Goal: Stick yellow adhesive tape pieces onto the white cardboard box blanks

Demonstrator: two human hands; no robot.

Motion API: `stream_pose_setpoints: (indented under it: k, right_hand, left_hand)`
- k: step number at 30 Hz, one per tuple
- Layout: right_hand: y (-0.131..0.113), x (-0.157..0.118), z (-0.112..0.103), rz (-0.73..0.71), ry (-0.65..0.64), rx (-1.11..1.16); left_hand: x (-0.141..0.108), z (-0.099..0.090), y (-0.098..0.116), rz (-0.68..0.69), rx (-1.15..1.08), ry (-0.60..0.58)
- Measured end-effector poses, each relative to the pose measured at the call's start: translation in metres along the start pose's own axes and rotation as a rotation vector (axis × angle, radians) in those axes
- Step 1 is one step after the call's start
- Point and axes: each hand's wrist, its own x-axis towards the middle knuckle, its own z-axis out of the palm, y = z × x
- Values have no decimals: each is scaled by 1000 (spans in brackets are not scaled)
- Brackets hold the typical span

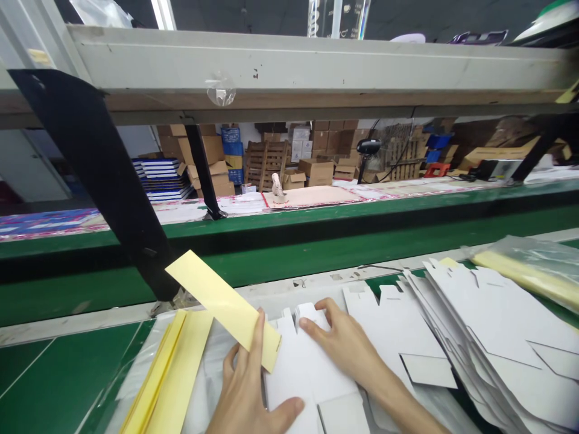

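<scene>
Left hand [246, 383] pinching yellow strip [224, 304] between thumb and fingers, grip apparently firm, strip end lying over white carton blank [294, 367]. Right hand [344, 345] open, flat on blank. Risk: blank sliding under uneven pressure, strip landing skewed; blank stack [491, 334] slumping if bumped.

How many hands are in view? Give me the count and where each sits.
2. The left hand is at bottom centre, fingers on a yellow card strip; the right hand is just to its right, on a white die-cut card.
</scene>
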Motion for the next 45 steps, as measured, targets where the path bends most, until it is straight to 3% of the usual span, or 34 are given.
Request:
stream_pose_setpoints:
  k: [3,7,13,17,20,22,26,28,30,32,33,35,37,38,40,45]
  right_hand:
    - [1,3,0,-63,-93,88]
    - [1,5,-3,-86,-125,192]
    - [2,-2,-12,-139,20,50]
    - [-1,-5,-16,-114,51,207]
    - [-6,-5,-33,-67,10,384]
    - [-7,-2,-57,-45,58,382]
    - [9,8,-119,19,285,22]
    - [19,13,-136,53,375,-262]
    - [21,12,-136,42,534,-544]
    - [9,6,-121,-86,624,-631]
    - [-2,0,-110,-182,574,-571]
    - [-29,-15,-83,-354,266,-321]
    - [-53,-29,-57,-386,-66,-107]
    - [-61,-35,-45,-371,-165,-42]
    - [-69,-41,-27,-331,-267,30]
    - [-64,-41,-11,-340,-289,74]
  left_hand:
    - [0,0,1,-12,24,8]
    - [0,0,2,-37,6,-2]
    - [4,-11,2,-59,-341,12]
    - [8,-20,8,-78,-478,153]
    - [9,-23,11,-105,-463,205]
    - [8,-23,10,-81,-482,200]
    - [6,-21,7,0,-519,186]
    - [4,-19,5,35,-586,146]
    - [2,-16,2,70,-663,94]
    - [1,-13,0,92,-728,53]
    - [0,-11,-1,95,-754,38]
    - [0,-9,-3,96,-791,21]
    - [0,-8,-4,105,-796,19]
    - [0,-8,-5,117,-789,18]
    - [1,-8,-6,142,-770,15]
    - [2,-6,-11,141,-713,14]
